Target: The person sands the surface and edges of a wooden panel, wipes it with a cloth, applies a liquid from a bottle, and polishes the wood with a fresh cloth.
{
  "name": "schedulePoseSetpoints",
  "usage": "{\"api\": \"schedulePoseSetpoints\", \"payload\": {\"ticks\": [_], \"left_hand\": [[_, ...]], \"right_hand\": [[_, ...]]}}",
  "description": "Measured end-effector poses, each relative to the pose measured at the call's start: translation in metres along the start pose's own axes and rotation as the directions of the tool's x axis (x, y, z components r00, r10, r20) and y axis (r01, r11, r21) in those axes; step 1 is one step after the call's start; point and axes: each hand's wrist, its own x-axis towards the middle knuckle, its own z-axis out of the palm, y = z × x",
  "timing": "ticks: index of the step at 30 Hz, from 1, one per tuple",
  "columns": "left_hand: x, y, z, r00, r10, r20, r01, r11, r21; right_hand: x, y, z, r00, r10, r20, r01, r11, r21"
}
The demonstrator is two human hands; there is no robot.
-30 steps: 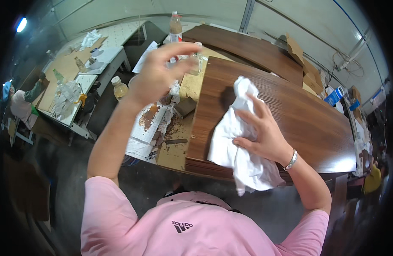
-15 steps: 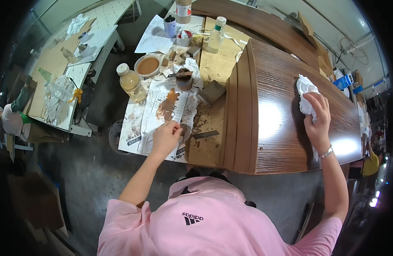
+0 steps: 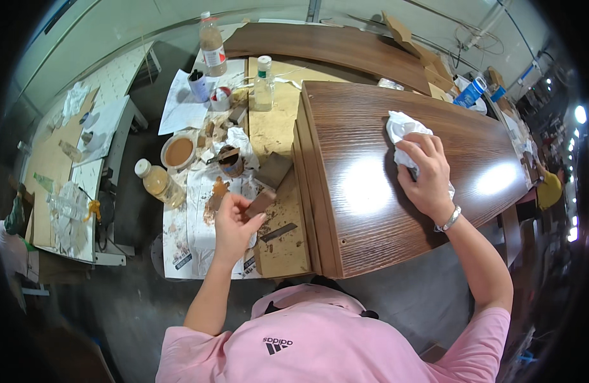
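My left hand (image 3: 234, 226) grips a small brown block (image 3: 262, 202) between thumb and fingers, above the stained papers. On the dark wood-grain panel (image 3: 345, 127), my right hand (image 3: 425, 172) presses a bunched white cloth (image 3: 403, 124), part of which is hidden under the palm. Just beyond the left hand stands a small jar (image 3: 232, 168) smeared dark brown, with a flat blade-like tool across its mouth. Beside it lies a grey-brown flat block (image 3: 273, 170). A dark thin strip (image 3: 278, 232) rests on the cardboard, right of the left hand.
Left on the bench are a tub of brown paste (image 3: 179, 152) and a capped bottle of yellowish liquid (image 3: 160, 184). A clear bottle (image 3: 263, 86) and a taller bottle (image 3: 212, 48) stand farther back. Another long brown panel (image 3: 333, 48) lies behind. A white side table (image 3: 119, 134) is at left.
My left hand has come up and now shows the brown block in its fingers. My right hand still holds the cloth on the panel. The whole view has shifted.
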Motion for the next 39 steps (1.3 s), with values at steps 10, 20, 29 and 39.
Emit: {"api": "schedulePoseSetpoints", "payload": {"ticks": [10, 20, 29, 39], "left_hand": [[0.025, 0.044, 0.073, 0.937, 0.282, 0.208, -0.224, 0.938, -0.265], [0.004, 0.081, 0.081, 0.705, 0.592, 0.391, -0.709, 0.600, 0.370], [0.041, 0.081, 0.081, 0.638, 0.608, 0.472, -0.770, 0.487, 0.413], [0.238, 0.074, 0.098, 0.763, 0.619, 0.184, -0.592, 0.557, 0.582]], "right_hand": [[-0.003, 0.006, -0.001, 0.999, -0.015, -0.031, 0.015, 1.000, -0.005], [-0.002, 0.009, -0.001, 1.000, -0.010, -0.026, 0.010, 1.000, 0.021], [0.001, 0.009, -0.002, 1.000, 0.015, 0.002, -0.015, 0.999, 0.040], [0.003, 0.010, -0.001, 1.000, 0.006, 0.031, -0.008, 0.998, 0.065]]}}
